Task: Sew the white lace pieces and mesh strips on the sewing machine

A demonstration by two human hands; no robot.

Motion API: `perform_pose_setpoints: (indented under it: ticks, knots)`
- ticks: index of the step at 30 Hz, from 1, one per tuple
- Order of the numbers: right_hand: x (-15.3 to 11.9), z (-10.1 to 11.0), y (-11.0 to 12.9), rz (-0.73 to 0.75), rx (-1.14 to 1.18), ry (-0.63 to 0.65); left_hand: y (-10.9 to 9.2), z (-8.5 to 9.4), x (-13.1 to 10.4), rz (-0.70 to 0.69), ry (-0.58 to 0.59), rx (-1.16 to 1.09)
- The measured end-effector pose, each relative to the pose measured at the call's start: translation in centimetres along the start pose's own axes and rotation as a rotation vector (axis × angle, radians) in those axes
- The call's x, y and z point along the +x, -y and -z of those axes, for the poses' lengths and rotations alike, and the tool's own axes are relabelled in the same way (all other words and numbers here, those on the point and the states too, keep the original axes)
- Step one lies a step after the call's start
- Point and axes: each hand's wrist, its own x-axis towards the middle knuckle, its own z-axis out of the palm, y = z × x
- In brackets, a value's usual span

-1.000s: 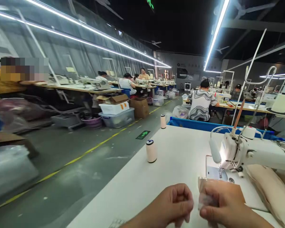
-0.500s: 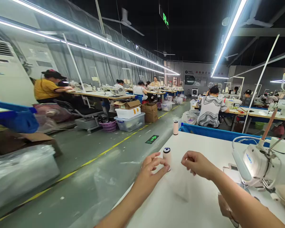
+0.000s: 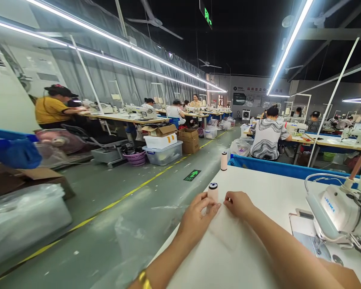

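Above the white table (image 3: 249,257), my left hand (image 3: 197,218) has its thumb and fingers brought together in front of a pale pink thread cone (image 3: 213,192) with a black top. My right hand (image 3: 239,204) is curled, thumb against fingers, just right of that cone. Whatever lies between the fingertips of either hand is too small to make out. A second pale cone (image 3: 224,161) stands upright at the table's far corner. To the right of my right arm is a white sewing machine (image 3: 331,208) with its lamp lit.
Blue cloth (image 3: 276,167) borders the table's far edge. A person in a patterned top (image 3: 266,138) sits beyond it. Left lies the floor aisle with a yellow line (image 3: 132,190), plastic bins (image 3: 164,153) and a cardboard box (image 3: 189,140). More people sit at machines.
My two hands have come closer together beside the near cone, and the left fingers have closed. The view has shifted slightly, so the sewing machine sits farther right.
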Motion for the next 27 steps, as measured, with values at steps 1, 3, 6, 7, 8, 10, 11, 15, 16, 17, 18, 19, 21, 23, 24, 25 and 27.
perform_pose_setpoints:
  ticks: [1, 3, 6, 7, 8, 10, 11, 15, 16, 17, 18, 19, 21, 23, 24, 25, 27]
  knots:
    - [-0.2, -0.2, 0.0, 0.009, -0.031, 0.008, 0.1, -0.1, 0.2, 0.022, -0.013, -0.004]
    - [-1.1, -0.2, -0.2, 0.025, -0.079, 0.027, 0.5, -0.2, 0.6, 0.078, -0.043, -0.022]
    - [-3.0, 0.3, -1.1, 0.024, -0.115, 0.047, 1.0, -0.1, 1.4, 0.151, -0.083, -0.059]
    - [-3.7, 0.6, -1.5, 0.016, -0.118, 0.053, 1.2, -0.1, 1.5, 0.179, -0.093, -0.076]
    - [-4.6, 1.0, -2.0, 0.006, -0.116, 0.057, 1.4, 0.0, 1.7, 0.209, -0.100, -0.096]
    - [-6.4, 1.7, -3.2, -0.021, -0.100, 0.053, 1.4, 0.0, 1.8, 0.254, -0.104, -0.153]
    - [-7.4, 2.1, -3.8, -0.036, -0.086, 0.047, 1.3, -0.1, 1.8, 0.265, -0.098, -0.190]
    - [-11.5, 3.4, -5.6, -0.102, 0.000, 0.016, 0.2, -1.3, 1.6, 0.256, 0.020, -0.345]
    - [-12.4, 3.6, -5.9, -0.116, 0.027, 0.008, -0.2, -1.7, 1.6, 0.252, 0.067, -0.370]
    - [-13.2, 3.9, -6.1, -0.129, 0.056, -0.002, -0.5, -2.1, 1.7, 0.249, 0.111, -0.388]
    - [-13.9, 4.1, -6.2, -0.140, 0.086, -0.011, -0.7, -2.4, 1.7, 0.246, 0.148, -0.399]
    - [-14.5, 4.4, -6.3, -0.147, 0.117, -0.020, -0.9, -2.6, 1.8, 0.242, 0.171, -0.406]
    - [-15.5, 4.9, -6.3, -0.147, 0.175, -0.033, -1.0, -2.5, 1.7, 0.238, 0.156, -0.403]
    - [-16.2, 5.3, -6.0, -0.130, 0.226, -0.038, -1.3, -1.9, 1.1, 0.242, 0.073, -0.376]
    - [-16.5, 5.6, -5.8, -0.117, 0.249, -0.036, -1.5, -1.5, 0.5, 0.239, 0.019, -0.353]
    - [-16.8, 5.7, -5.6, -0.100, 0.271, -0.032, -1.9, -1.1, -0.3, 0.223, -0.016, -0.325]
    - [-17.3, 6.1, -4.9, -0.064, 0.314, -0.009, -3.0, -0.7, -2.3, 0.134, 0.017, -0.270]
